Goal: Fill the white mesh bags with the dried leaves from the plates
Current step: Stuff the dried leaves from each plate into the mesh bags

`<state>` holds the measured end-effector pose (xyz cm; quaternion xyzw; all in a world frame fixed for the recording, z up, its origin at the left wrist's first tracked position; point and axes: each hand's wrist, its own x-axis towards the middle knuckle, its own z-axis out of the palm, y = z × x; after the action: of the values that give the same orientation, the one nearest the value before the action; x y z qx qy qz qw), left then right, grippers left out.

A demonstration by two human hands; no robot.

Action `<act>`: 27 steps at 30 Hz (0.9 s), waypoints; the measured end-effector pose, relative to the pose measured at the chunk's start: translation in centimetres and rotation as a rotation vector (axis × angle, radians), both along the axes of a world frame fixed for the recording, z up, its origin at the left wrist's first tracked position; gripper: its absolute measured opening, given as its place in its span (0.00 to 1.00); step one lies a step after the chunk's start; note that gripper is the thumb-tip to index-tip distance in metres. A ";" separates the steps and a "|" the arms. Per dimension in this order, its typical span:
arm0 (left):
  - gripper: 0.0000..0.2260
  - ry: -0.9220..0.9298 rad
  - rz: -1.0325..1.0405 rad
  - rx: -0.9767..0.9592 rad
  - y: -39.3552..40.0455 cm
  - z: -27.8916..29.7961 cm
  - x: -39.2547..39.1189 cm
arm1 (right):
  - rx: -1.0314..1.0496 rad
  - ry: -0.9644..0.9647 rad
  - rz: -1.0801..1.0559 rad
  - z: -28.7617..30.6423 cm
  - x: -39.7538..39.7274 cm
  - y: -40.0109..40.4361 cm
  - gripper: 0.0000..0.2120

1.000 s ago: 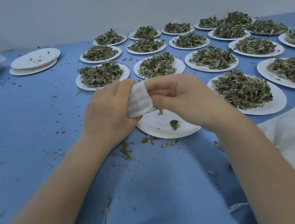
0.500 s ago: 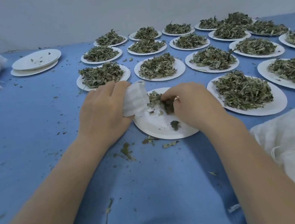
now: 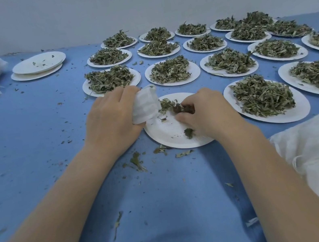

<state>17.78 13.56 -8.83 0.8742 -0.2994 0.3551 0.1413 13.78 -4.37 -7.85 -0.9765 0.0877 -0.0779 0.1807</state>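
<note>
Nearly emptied, a round white paper plate (image 3: pixel 169 132) lies on blue cloth. Left hand (image 3: pixel 111 118) grips a small white mesh bag (image 3: pixel 145 104); right hand (image 3: pixel 205 110) pinches remaining dried green leaves (image 3: pixel 179 107), likely next pushed into the bag's mouth.

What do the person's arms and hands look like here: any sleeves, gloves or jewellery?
Both forearms are bare as far as the frame shows, with no sleeves in view. The left hand and right hand wear no gloves; no rings, watch or wristband show.

Both forearms are bare down to the left hand (image 3: pixel 111 118) and right hand (image 3: pixel 209 112), seemingly no rings or watch.
</note>
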 end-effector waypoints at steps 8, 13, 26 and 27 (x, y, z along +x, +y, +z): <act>0.19 -0.013 0.021 0.017 0.1 0.0 0.3 | 0.009 -0.233 0.057 1.4 -1.0 -0.8 0.11; 0.18 -0.035 0.033 0.093 0.2 -0.1 0.5 | -0.024 -0.233 0.145 1.7 -1.4 -0.2 0.11; 0.19 -0.051 -0.034 0.033 -0.7 0.1 -0.7 | 0.394 -0.212 0.252 2.8 -2.2 1.9 0.16; 0.19 -0.029 -0.039 0.014 -0.8 0.1 -0.8 | 0.543 -0.194 0.244 2.9 -2.3 1.7 0.18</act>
<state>17.02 12.76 -8.73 0.8638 -0.3211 0.3630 0.1378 11.44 -2.67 -4.96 -0.8838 -0.0302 -0.1221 0.4506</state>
